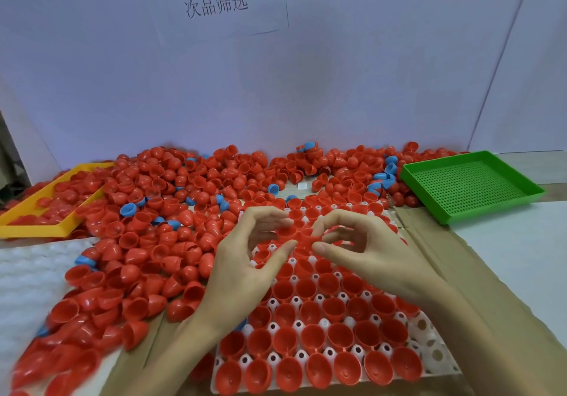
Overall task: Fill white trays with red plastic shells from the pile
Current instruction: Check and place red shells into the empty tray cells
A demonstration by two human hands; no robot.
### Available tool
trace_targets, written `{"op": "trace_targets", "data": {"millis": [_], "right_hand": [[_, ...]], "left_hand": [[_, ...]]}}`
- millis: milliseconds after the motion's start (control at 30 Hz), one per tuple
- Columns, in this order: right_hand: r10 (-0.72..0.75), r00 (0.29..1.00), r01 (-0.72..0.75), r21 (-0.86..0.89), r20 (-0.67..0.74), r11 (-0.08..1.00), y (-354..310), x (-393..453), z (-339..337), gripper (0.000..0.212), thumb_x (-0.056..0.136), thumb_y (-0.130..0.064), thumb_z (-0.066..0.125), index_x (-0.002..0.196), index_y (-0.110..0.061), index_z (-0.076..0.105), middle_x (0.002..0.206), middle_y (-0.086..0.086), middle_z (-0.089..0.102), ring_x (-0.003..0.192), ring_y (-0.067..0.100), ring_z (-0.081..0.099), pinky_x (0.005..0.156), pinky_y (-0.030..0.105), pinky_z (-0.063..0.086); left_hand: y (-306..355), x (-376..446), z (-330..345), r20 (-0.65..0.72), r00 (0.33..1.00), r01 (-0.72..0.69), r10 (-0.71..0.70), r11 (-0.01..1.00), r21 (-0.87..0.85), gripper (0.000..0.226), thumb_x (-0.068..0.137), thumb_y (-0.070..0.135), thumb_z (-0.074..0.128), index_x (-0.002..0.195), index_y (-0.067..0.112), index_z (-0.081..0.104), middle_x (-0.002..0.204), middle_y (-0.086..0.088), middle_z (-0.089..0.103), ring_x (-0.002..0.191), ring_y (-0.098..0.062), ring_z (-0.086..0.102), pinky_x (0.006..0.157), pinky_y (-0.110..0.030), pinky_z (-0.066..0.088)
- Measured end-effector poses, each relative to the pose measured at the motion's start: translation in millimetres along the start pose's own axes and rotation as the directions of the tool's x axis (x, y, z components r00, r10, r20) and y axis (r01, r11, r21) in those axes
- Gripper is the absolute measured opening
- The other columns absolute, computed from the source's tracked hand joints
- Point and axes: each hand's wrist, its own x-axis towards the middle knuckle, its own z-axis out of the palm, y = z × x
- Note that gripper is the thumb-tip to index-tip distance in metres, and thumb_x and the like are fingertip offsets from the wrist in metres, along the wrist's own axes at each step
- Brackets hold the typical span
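Directly below the camera, a white tray (pixel 429 362) lies on the bench (pixel 518 260), most of its cups each holding one red shell (pixel 313 335) with the open side up; a few cups along its right edge show bare white. Both hands hover over the far half of this tray. The left hand (pixel 245 260) is palm-up with fingers loosely curled and thumb stretched toward the middle; whether anything sits inside its curl cannot be told. The right hand (pixel 365 248) mirrors it, thumb pointing left, and its curled fingertips seem to pinch a red shell rim (pixel 333 230), though blur makes this uncertain. The two thumb tips nearly meet above the tray.

The pile of red shells (pixel 159 236) spreads across the left and far side of the bench, touching the tray's left and far edges. Scattered blue shells (pixel 128 210) lie mixed into it. At far left a yellow tray (pixel 33 231) holds more red shells, with the pile spilling against its right side. At far right a green perforated tray (pixel 472 185) sits tilted, its near-left corner just beside the pile. A white bumpy sheet (pixel 30 269) lies at the left front edge, partly under the shells. Flattened cardboard (pixel 435 242) shows under the white tray's right side. On the wall behind hangs a paper sign (pixel 214 2) with printed characters.
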Motion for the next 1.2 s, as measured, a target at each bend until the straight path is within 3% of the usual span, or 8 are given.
{"op": "trace_targets", "data": {"millis": [267, 400, 567, 733, 900, 1000, 1100, 1200], "right_hand": [[-0.054, 0.998, 0.053, -0.069, -0.020, 0.996, 5, 1, -1, 0.011, 0.091, -0.025, 0.080, 0.100, -0.025, 0.073, 0.112, -0.003, 0.072, 0.102, 0.018, 0.072, 0.082, 0.043, 0.062], [-0.021, 0.999, 0.021, -0.004, -0.040, 1.000, 0, 1, 0, 0.018, 0.094, -0.038, 0.076, 0.106, -0.025, 0.073, 0.099, -0.004, 0.074, 0.087, 0.014, 0.073, 0.074, 0.024, 0.056], [-0.008, 1.000, 0.008, 0.039, 0.001, 0.999, -6, -1, 3, 0.014, 0.100, -0.037, 0.070, 0.102, -0.024, 0.075, 0.083, -0.006, 0.073, 0.073, 0.010, 0.069, 0.069, 0.020, 0.053], [0.035, 0.999, -0.031, 0.092, -0.042, 0.995, -6, 0, 5, 0.020, 0.099, -0.033, 0.071, 0.091, -0.015, 0.074, 0.072, -0.001, 0.069, 0.062, 0.010, 0.064, 0.062, 0.019, 0.051], [-0.004, 1.000, 0.006, 0.052, -0.023, 0.999, -7, 0, 7, 0.015, 0.099, -0.036, 0.069, 0.090, -0.027, 0.077, 0.072, -0.005, 0.069, 0.061, 0.009, 0.062, 0.062, 0.019, 0.050], [-0.041, 0.997, 0.040, -0.010, -0.073, 0.999, -6, 0, 7, 0.015, 0.102, -0.036, 0.067, 0.094, -0.032, 0.078, 0.076, -0.007, 0.068, 0.065, 0.010, 0.060, 0.065, 0.023, 0.049], [-0.041, 0.989, 0.030, -0.080, -0.140, 0.996, -3, 1, 6, 0.014, 0.097, -0.042, 0.070, 0.095, -0.034, 0.080, 0.095, 0.002, 0.070, 0.086, 0.025, 0.066, 0.072, 0.046, 0.055], [-0.066, 0.988, 0.051, -0.109, -0.143, 0.993, -1, 2, 7, 0.013, 0.093, -0.039, 0.074, 0.094, -0.029, 0.082, 0.101, -0.005, 0.073, 0.094, 0.017, 0.071, 0.070, 0.032, 0.056]], "left_hand": [[-1, 0, -1, -0.012, 0.998, -0.057, 0.058, 0.998, 0.037, 0.046, 0.089, 0.011, 0.082, 0.128, 0.025, 0.061, 0.127, 0.005, 0.067, 0.125, -0.021, 0.065, 0.103, -0.024, 0.052], [0, -1, 0, -0.001, 1.000, -0.015, 0.015, 0.999, 0.033, 0.030, 0.097, 0.017, 0.075, 0.123, 0.029, 0.065, 0.114, 0.006, 0.071, 0.113, -0.019, 0.070, 0.096, -0.021, 0.053], [0, -2, 1, 0.130, 0.986, 0.111, -0.108, 0.994, -0.017, 0.015, 0.104, 0.030, 0.062, 0.117, 0.031, 0.069, 0.102, 0.003, 0.075, 0.099, -0.021, 0.074, 0.086, -0.024, 0.057], [1, -4, 4, 0.156, 0.986, 0.041, -0.050, 0.997, 0.059, 0.038, 0.093, 0.037, 0.077, 0.128, 0.035, 0.062, 0.120, 0.013, 0.069, 0.112, -0.016, 0.069, 0.088, -0.024, 0.057], [-1, -6, 9, 0.128, 0.992, 0.006, -0.013, 0.999, 0.053, 0.048, 0.094, 0.018, 0.077, 0.135, 0.032, 0.056, 0.105, 0.004, 0.073, 0.103, -0.022, 0.073, 0.092, -0.027, 0.057], [1, -5, 10, 0.151, 0.987, 0.053, -0.045, 0.997, -0.052, 0.036, 0.099, 0.014, 0.072, 0.130, 0.028, 0.061, 0.104, 0.001, 0.075, 0.103, -0.024, 0.074, 0.091, -0.024, 0.057], [3, -2, 11, 0.170, 0.978, 0.161, -0.125, 0.962, -0.222, 0.028, 0.099, 0.014, 0.070, 0.125, 0.021, 0.067, 0.103, -0.007, 0.076, 0.100, -0.025, 0.075, 0.089, -0.026, 0.058], [2, 0, 12, 0.184, 0.968, 0.217, -0.171, 0.938, -0.270, 0.027, 0.098, 0.015, 0.071, 0.125, 0.019, 0.069, 0.112, -0.010, 0.075, 0.098, -0.028, 0.077, 0.088, -0.033, 0.061]]}}
